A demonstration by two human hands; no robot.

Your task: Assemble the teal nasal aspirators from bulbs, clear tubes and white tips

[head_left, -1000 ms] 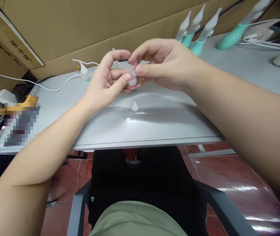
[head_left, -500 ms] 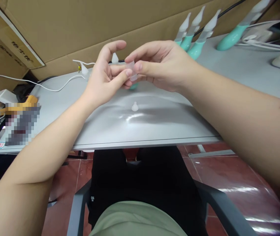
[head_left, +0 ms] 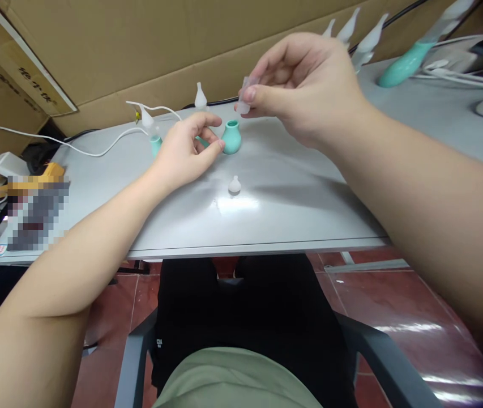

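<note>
Between its thumb and fingers, my right hand [head_left: 304,85] grips a small clear tube [head_left: 246,96] above the table. My left hand [head_left: 196,141] has its fingertips at the left side of a teal bulb [head_left: 231,137], which stands upright with its open mouth up. Nearer the front edge a small white tip [head_left: 235,185] stands on the grey table. Behind my left hand is a white-tipped piece [head_left: 200,97], its lower part partly hidden. Another white-tipped teal piece [head_left: 155,141] stands to the left of that hand.
Several teal bulbs with white tips stand at the back right, partly behind my right hand; one [head_left: 406,65] leans farther right. White cables [head_left: 105,148], a charger [head_left: 11,165] and a yellow object [head_left: 52,173] are at left. Cardboard [head_left: 139,45] borders the table's back.
My right hand has moved up and right with the clear tube, away from my left hand. My left hand has let go of the tube and dropped lower, beside the now visible teal bulb.
</note>
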